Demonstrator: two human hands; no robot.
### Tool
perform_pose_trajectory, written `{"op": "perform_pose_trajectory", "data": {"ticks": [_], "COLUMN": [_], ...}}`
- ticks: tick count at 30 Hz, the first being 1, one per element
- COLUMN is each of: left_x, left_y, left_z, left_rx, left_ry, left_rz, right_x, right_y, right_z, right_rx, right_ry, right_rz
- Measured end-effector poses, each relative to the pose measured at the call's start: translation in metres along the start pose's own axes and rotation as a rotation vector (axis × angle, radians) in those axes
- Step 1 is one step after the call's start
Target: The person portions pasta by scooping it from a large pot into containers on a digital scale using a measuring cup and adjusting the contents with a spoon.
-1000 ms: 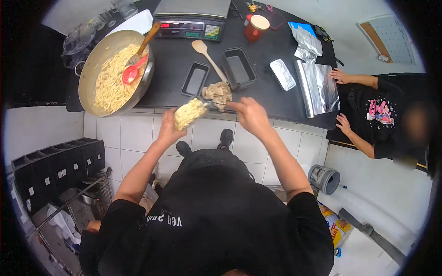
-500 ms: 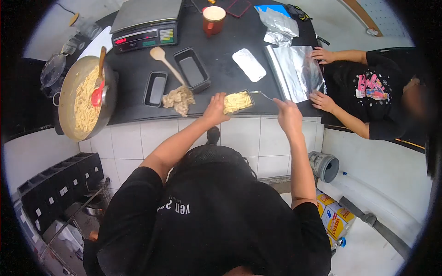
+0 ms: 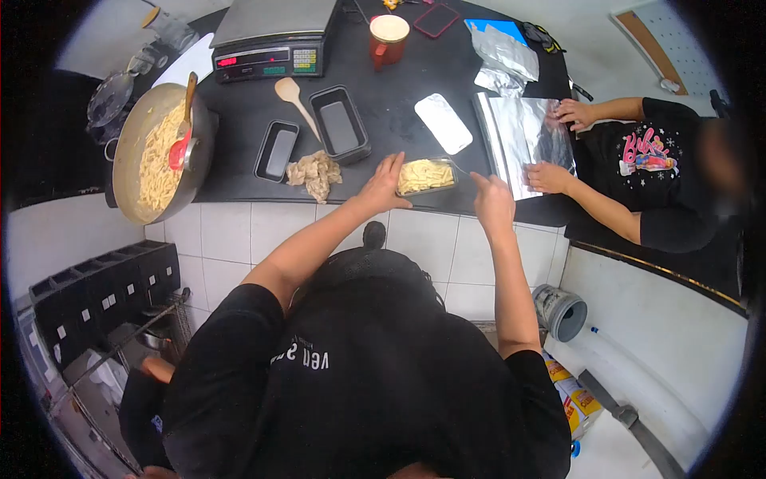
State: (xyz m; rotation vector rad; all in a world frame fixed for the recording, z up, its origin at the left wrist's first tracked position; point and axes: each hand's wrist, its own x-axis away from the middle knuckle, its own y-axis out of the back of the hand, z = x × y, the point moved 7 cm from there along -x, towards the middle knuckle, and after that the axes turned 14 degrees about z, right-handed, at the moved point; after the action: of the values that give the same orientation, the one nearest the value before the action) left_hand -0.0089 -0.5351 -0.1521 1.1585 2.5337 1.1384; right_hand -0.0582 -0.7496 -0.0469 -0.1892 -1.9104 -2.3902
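A small container of pasta [image 3: 426, 176] rests near the front edge of the black table. My left hand [image 3: 386, 188] is at its left end, fingers around that side. On its other side my right hand [image 3: 494, 199] is closed on the handle of a fork [image 3: 463, 169], whose tip reaches the pasta. Beyond my left hand lie a crumpled brown cloth [image 3: 316, 174], a deep black tray [image 3: 338, 121] and a shallower black tray [image 3: 278, 150]. A foil-covered tray [image 3: 444, 124] sits behind the pasta container.
A large pan of pasta [image 3: 128, 180] with a red spoon [image 3: 179, 152] stands left. Behind are a scale [image 3: 267, 60], wooden spoon [image 3: 297, 97] and red mug [image 3: 388, 52]. At right, a co-worker's hands [image 3: 550, 177] touch a foil sheet [image 3: 523, 136].
The pasta container went from over the table's edge, between my hands, rightward onto the table. My right hand moved right with the fork. Lately the co-worker's nearer hand slid onto the foil.
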Motion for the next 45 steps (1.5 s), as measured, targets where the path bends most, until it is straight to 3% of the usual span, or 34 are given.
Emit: {"op": "perform_pose_trajectory", "data": {"ticks": [7,14,20,28,34,45], "left_x": [0.048,0.034,0.025,0.015,0.012,0.015], "left_y": [0.004,0.001,-0.004,0.004,0.006,0.012], "left_z": [0.012,0.009,0.011,0.013,0.016,0.012], "left_rx": [0.063,0.02,0.031,0.026,0.008,0.027], "left_ry": [0.123,0.082,0.07,0.114,0.116,0.132], "left_rz": [-0.055,-0.052,-0.027,-0.025,-0.047,-0.047], "right_x": [0.017,0.036,0.021,-0.013,-0.033,-0.066], "right_y": [0.012,-0.002,-0.005,0.009,-0.002,0.008], "right_z": [0.019,0.037,0.047,0.039,0.044,0.03], "right_rx": [-0.075,-0.035,0.024,-0.019,-0.009,0.056], "right_ry": [0.122,0.134,0.204,0.482,0.539,0.595], "right_rz": [0.028,0.155,0.117,0.22,0.322,0.295]}}
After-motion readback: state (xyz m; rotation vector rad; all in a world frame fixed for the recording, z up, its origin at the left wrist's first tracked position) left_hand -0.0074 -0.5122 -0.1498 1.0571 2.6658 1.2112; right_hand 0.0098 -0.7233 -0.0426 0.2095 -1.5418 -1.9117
